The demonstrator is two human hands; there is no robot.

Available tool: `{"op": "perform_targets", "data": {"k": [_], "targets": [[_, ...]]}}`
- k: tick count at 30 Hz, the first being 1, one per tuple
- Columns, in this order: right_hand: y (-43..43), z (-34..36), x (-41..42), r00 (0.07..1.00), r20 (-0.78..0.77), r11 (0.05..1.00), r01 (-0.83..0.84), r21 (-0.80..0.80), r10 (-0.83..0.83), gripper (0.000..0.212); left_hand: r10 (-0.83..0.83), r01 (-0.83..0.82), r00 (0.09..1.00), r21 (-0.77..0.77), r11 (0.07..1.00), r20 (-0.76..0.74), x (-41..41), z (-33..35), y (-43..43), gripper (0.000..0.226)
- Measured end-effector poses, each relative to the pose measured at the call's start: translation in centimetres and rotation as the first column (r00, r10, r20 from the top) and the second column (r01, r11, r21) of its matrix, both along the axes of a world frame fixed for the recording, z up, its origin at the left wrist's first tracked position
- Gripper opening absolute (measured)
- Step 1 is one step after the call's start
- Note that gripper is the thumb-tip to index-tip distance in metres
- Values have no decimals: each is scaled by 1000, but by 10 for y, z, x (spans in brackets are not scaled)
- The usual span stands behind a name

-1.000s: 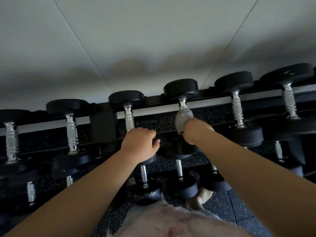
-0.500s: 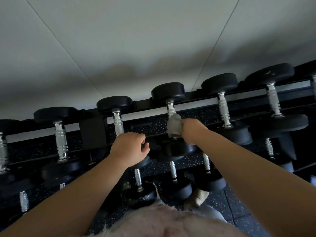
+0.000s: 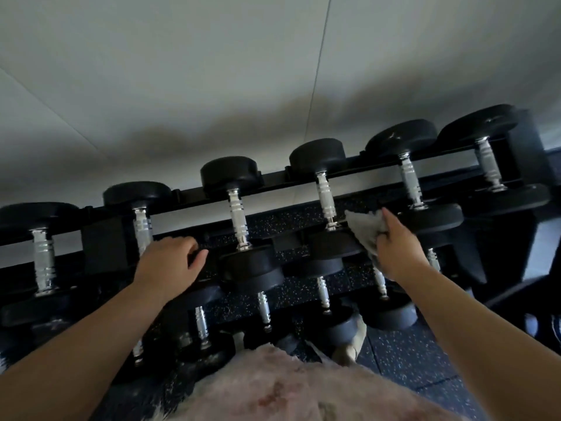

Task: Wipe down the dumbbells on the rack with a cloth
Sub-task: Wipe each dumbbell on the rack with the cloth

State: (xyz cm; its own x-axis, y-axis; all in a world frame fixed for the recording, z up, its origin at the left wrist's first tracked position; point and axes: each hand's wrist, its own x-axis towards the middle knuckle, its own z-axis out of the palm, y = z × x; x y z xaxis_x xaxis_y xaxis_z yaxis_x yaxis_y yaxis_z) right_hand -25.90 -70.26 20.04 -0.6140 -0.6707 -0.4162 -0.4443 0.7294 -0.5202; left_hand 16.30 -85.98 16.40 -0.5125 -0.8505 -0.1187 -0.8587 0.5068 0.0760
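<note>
Six dumbbells [image 3: 238,220] sat across the top tier of the black rack [image 3: 273,179], with black heads front and back and ribbed silver handles between them. The right hand [image 3: 394,250] was up at the front of that tier, its fingers clamped on a pale grey cloth [image 3: 362,230]. Thumb and curled fingers bunched it, while the index finger stuck out straight toward the near head of the fifth dumbbell [image 3: 411,183] from the left. The cloth itself fanned out in the gap between that head and the handle of the fourth dumbbell [image 3: 326,202], close by both.

Over on the other side, the left hand [image 3: 170,262] sat at the front of the rack between the second and third dumbbells, fingers curled and thumb drawn in toward them. It was too dark under there to tell whether they gripped anything.

Below, smaller dumbbells [image 3: 264,308] lay on the lower tier. Speckled dark floor [image 3: 403,354] showed under the rack, a pale wall [image 3: 212,86] rose behind it, and a fuzzy pinkish garment [image 3: 273,390] filled the bottom of the view.
</note>
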Motion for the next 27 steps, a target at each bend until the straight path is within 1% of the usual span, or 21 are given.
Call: {"op": "perform_targets", "data": {"k": [1,2,4,5,6,7,8,9,10,12,14,15,16,17,18,20,21,22,24,26,27], "targets": [[4,-3,-6,997,76,1000,-16,-27,18,56,19,-19,998,-5,1000,-59,-20,4,12,35],[9,-4,-8,990,109,994,-77,-78,85,48,15,-15,992,-2,1000,-121,-45,7,28,36],[15,-5,-3,964,96,950,-223,-219,248,44,-35,38,972,10,999,-233,-102,12,63,42],[17,-4,1,927,89,900,-326,-288,364,43,-61,68,963,15,998,-262,-131,11,79,47],[17,-7,3,865,50,829,-459,-320,499,44,-73,84,963,35,996,-260,-159,6,93,57],[16,-12,9,763,-64,725,-634,-270,644,47,-69,89,972,79,993,-226,-181,0,104,71],[15,-21,11,639,-172,612,-768,-187,750,53,-54,78,984,142,987,-167,-201,-11,111,87],[12,-29,12,522,-260,510,-852,-118,812,58,-38,59,994,212,975,-103,-212,-24,115,99],[8,-33,11,419,-320,424,-904,-57,850,61,-20,35,998,282,959,-54,-217,-36,115,106],[-1,-48,-9,234,-410,262,-965,13,882,61,32,-12,998,350,937,-49,-226,-53,110,109],[-13,-58,-33,108,-453,148,-988,53,885,60,74,-36,993,344,938,-97,-232,-55,100,105],[-18,-61,-43,86,-460,130,-989,64,884,62,72,-29,991,339,940,-115,-233,-54,95,102],[-21,-63,-49,98,-454,139,-988,59,886,65,59,-17,992,340,940,-115,-232,-50,92,100],[-19,-63,-51,141,-430,173,-984,37,892,66,34,-2,995,338,941,-89,-230,-42,91,99],[-15,-64,-52,211,-415,227,-974,-10,885,65,-16,22,1000,326,945,-22,-228,-36,90,99],[-1,-68,-56,385,-368,364,-922,-128,846,65,-140,96,978,265,959,152,-219,-23,85,100],[5,-68,-59,450,-336,423,-893,-156,827,70,-189,135,958,241,961,217,-213,-17,81,99],[10,-69,-63,489,-302,463,-872,-158,818,76,-229,171,938,228,958,260,-205,-11,76,98],[14,-65,-63,519,-251,505,-854,-122,817,77,-311,244,899,237,940,309,-188,-6,67,96],[11,-54,-41,513,-235,519,-854,-40,826,74,-420,351,844,250,903,333,-176,-7,62,96],[8,-47,-24,503,-259,521,-854,2,825,76,-465,399,818,248,883,339,-173,-9,62,97]]}}
